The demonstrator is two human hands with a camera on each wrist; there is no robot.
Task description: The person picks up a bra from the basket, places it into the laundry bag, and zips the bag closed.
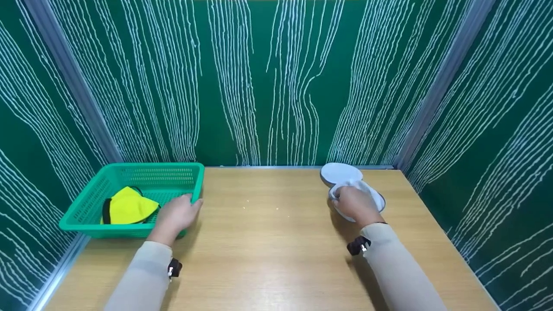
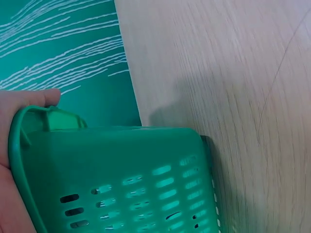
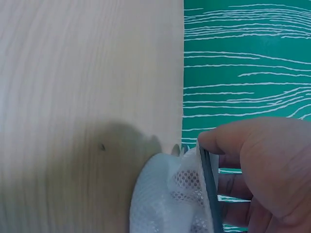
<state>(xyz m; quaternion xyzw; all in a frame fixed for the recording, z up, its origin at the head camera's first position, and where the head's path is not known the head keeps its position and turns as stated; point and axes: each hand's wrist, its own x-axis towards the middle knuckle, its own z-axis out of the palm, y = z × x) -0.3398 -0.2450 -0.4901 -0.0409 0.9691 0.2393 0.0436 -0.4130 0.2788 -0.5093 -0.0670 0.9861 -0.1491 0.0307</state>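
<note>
My left hand (image 1: 178, 214) grips the right rim of a green plastic basket (image 1: 125, 232), with its slotted side wall (image 2: 116, 160) large in the left wrist view. Inside the basket lies a yellow fabric item (image 1: 133, 206) with black trim. On the right, my right hand (image 1: 357, 204) pinches the edge of a whitish, rounded case (image 1: 341, 172) that stands opened into two lobes. The right wrist view shows white mesh (image 3: 187, 179) beside a dark rim (image 3: 210, 189), with the thumb on one side of that rim and fingers on the other.
A wooden table (image 1: 268, 246) lies under everything. Green panels (image 1: 229, 108) with white wavy lines rise behind it and at both sides, joined by grey metal posts (image 1: 445, 82). The basket stands near the left panel, the case near the back right corner.
</note>
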